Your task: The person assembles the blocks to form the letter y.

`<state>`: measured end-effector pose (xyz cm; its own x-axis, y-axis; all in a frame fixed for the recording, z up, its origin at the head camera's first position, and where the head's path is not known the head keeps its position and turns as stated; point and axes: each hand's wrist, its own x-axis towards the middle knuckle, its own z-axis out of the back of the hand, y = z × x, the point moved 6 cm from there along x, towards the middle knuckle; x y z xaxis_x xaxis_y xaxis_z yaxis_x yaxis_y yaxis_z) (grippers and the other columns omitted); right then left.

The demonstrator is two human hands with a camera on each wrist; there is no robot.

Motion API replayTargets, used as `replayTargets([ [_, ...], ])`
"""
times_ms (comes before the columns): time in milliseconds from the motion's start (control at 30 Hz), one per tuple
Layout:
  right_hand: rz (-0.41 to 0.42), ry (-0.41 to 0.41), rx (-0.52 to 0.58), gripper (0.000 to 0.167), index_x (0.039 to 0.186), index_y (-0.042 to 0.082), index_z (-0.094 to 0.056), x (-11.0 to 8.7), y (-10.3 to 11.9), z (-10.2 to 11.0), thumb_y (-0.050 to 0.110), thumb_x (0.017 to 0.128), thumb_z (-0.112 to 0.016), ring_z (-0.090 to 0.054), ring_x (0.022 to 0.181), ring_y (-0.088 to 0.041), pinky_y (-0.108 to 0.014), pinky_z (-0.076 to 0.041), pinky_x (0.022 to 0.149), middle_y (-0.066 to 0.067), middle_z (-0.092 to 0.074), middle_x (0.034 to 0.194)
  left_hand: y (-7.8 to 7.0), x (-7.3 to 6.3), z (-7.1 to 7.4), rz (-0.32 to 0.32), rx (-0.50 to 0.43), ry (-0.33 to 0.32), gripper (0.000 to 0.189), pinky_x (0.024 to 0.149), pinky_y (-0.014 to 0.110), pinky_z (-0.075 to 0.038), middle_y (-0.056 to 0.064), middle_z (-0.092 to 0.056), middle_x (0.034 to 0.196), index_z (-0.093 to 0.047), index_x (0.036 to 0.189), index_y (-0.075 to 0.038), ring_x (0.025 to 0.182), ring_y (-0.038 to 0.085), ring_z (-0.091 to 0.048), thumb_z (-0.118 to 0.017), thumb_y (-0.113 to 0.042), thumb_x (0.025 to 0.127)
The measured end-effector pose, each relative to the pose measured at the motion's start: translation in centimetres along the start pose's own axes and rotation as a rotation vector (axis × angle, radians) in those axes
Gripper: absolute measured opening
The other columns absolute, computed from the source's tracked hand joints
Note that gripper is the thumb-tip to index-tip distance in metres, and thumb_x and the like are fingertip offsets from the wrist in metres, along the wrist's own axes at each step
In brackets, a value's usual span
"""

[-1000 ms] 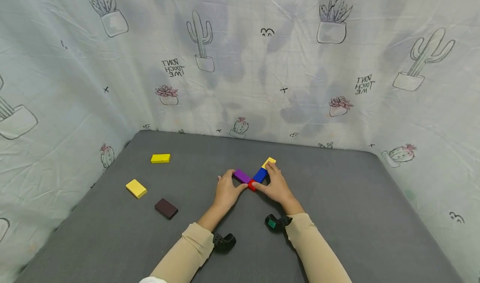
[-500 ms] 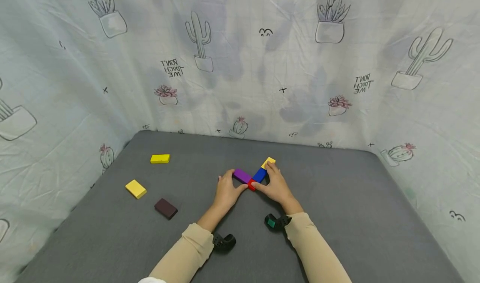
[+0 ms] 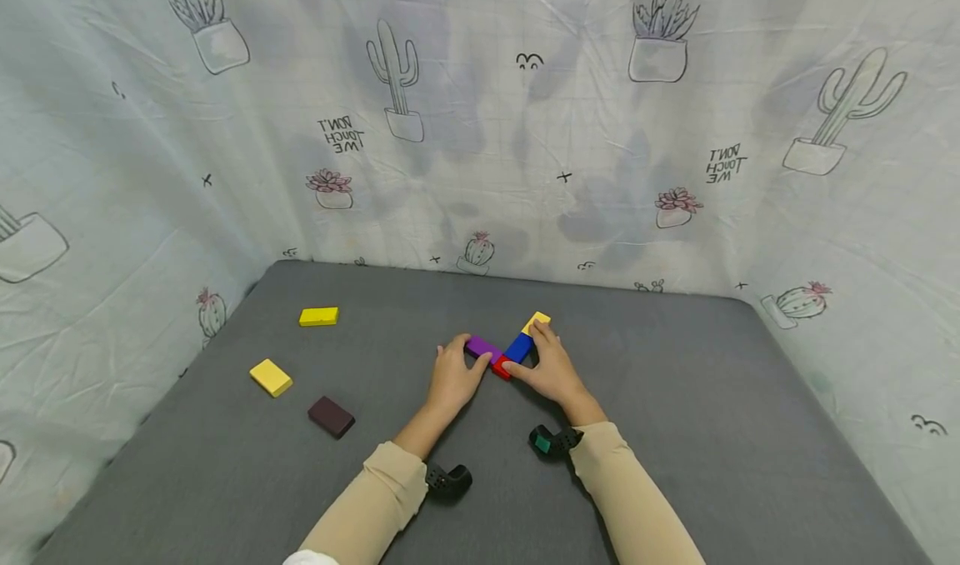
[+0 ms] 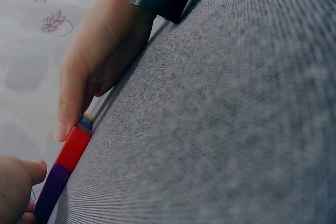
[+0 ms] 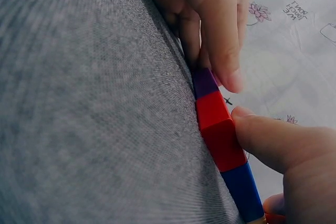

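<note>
Purple [image 3: 482, 347], red [image 3: 502, 370], blue [image 3: 518, 347] and yellow [image 3: 538, 318] rectangular blocks lie end to end in a V on the table, with the red block [image 5: 221, 140] at the near corner. My left hand [image 3: 452, 378] pinches the purple block, fingers at its far left end and thumb near the red one. With its thumb on the red block and fingertips by the yellow one, my right hand [image 3: 555, 372] grips the right arm of the V. The right fingers partly cover the yellow block.
On the left of the grey table [image 3: 675, 432] lie two more yellow blocks, one far back [image 3: 318, 317] and one nearer [image 3: 271, 377]. A dark brown block [image 3: 331, 417] sits closer to my left forearm. A cactus-print cloth [image 3: 480, 132] hangs around the table.
My left thumb has shifted up and left, from beside the red block onto the purple one. The right hand keeps its place, and the blocks have barely moved.
</note>
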<state>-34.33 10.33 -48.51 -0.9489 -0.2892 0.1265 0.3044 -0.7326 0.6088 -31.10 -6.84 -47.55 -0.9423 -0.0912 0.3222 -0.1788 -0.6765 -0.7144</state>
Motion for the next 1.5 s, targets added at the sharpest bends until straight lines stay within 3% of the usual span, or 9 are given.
replayTargets([
  [233, -0.005, 0.003, -0.007, 0.092, 0.148, -0.001, -0.025, 0.0, 0.0, 0.1, 0.047, 0.083, -0.068, -0.015, 0.143, -0.041, -0.058, -0.018, 0.114, -0.019, -0.018, 0.156, -0.2, 0.1, 0.0, -0.012, 0.006, -0.011, 0.047, 0.111, 0.056, -0.027, 0.025, -0.061, 0.12, -0.056, 0.121, 0.007, 0.12, 0.037, -0.055, -0.069, -0.023, 0.087],
  [400, -0.008, -0.002, 0.004, 0.092, 0.148, -0.002, -0.026, -0.2, 0.1, 0.2, 0.047, 0.083, -0.069, -0.014, 0.143, -0.043, -0.059, -0.018, 0.114, -0.019, -0.019, 0.156, 0.0, 0.2, 0.0, 0.002, -0.01, 0.019, 0.049, 0.111, 0.055, -0.027, 0.025, -0.06, 0.123, -0.055, 0.123, 0.007, 0.121, 0.038, -0.053, -0.069, -0.024, 0.088],
  [633, -0.005, -0.01, -0.006, 0.092, 0.147, -0.002, -0.028, -0.2, 0.2, 0.0, 0.048, 0.082, -0.069, -0.016, 0.142, -0.043, -0.058, -0.02, 0.113, -0.019, -0.02, 0.156, 0.8, 0.2, 1.0, 0.085, -0.035, 0.059, 0.053, 0.099, 0.052, -0.044, 0.025, -0.058, 0.126, -0.052, 0.128, 0.004, 0.12, 0.04, -0.053, -0.068, -0.027, 0.088],
  [833, -0.011, 0.003, 0.009, 0.092, 0.148, -0.001, -0.027, -0.2, 0.2, -0.2, 0.048, 0.083, -0.068, -0.015, 0.143, -0.042, -0.057, -0.019, 0.114, -0.017, -0.019, 0.157, 1.7, 1.0, 3.1, 0.129, -0.064, 0.006, 0.053, 0.098, 0.051, -0.045, 0.025, -0.057, 0.127, -0.051, 0.13, 0.005, 0.12, 0.04, -0.053, -0.066, -0.025, 0.089],
  [1033, -0.021, -0.002, 0.02, 0.092, 0.148, 0.0, -0.027, -0.4, 0.0, 0.1, 0.049, 0.082, -0.069, -0.016, 0.142, -0.044, -0.058, -0.021, 0.113, -0.016, -0.019, 0.157, 2.9, 2.4, 5.6, 0.185, -0.074, -0.008, 0.057, 0.103, 0.052, -0.04, 0.024, -0.052, 0.134, -0.045, 0.135, 0.005, 0.126, 0.041, -0.047, -0.062, -0.028, 0.092],
  [1267, -0.02, 0.006, 0.015, 0.092, 0.149, 0.001, -0.026, -0.4, -0.1, 0.1, 0.049, 0.082, -0.068, -0.016, 0.143, -0.041, -0.056, -0.019, 0.115, -0.015, -0.018, 0.157, 5.7, 3.5, 9.0, 0.259, -0.063, -0.051, 0.056, 0.103, 0.054, -0.039, 0.025, -0.046, 0.139, -0.04, 0.138, 0.005, 0.128, 0.042, -0.042, -0.057, -0.026, 0.095],
  [1500, -0.023, 0.007, 0.009, 0.092, 0.149, 0.002, -0.026, -0.3, -0.1, 0.2, 0.049, 0.082, -0.068, -0.017, 0.143, -0.04, -0.056, -0.018, 0.115, -0.015, -0.018, 0.157, 8.5, 4.3, 12.4, 0.353, -0.07, -0.167, 0.06, 0.107, 0.056, -0.032, 0.028, -0.038, 0.144, -0.031, 0.144, 0.005, 0.132, 0.045, -0.035, -0.055, -0.023, 0.095],
])
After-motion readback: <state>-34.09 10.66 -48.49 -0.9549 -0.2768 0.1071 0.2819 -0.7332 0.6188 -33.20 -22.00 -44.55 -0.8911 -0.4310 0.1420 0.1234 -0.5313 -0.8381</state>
